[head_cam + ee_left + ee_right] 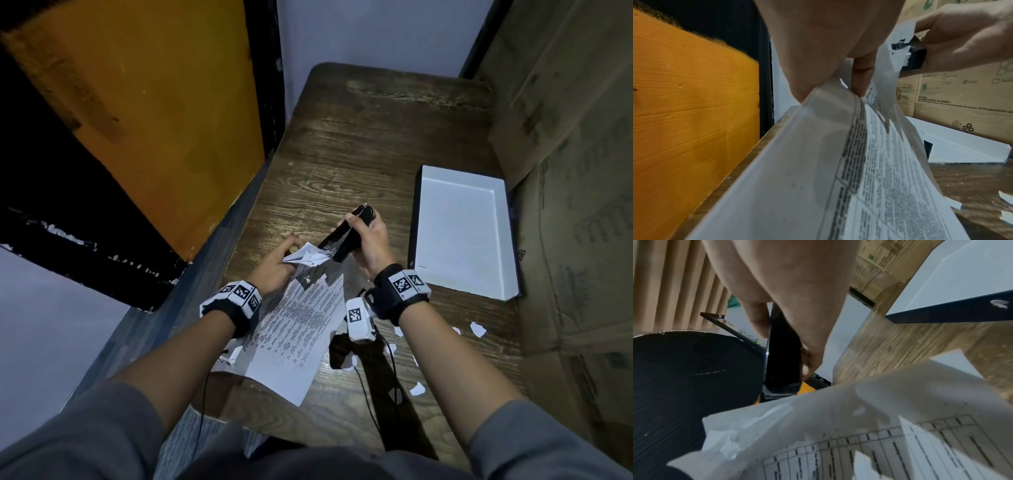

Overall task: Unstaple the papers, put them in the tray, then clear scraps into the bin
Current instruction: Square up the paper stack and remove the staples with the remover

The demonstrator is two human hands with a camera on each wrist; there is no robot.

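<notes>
Black stapler [346, 236] gripped in right hand [371, 240]; left hand [274, 270] pinches torn, crumpled papers [294, 329].

Two hands: the left hand [274, 270] and the right hand [371, 240]. One black stapler [346, 236]. One white tray [464, 233]. One stack of printed papers [298, 329]; how many sheets it has cannot be told. About nine torn paper scraps [478, 329] lie scattered on the one wooden bench [359, 144]. Two wrist bands with black-and-white markers [402, 284], one on each wrist.
</notes>
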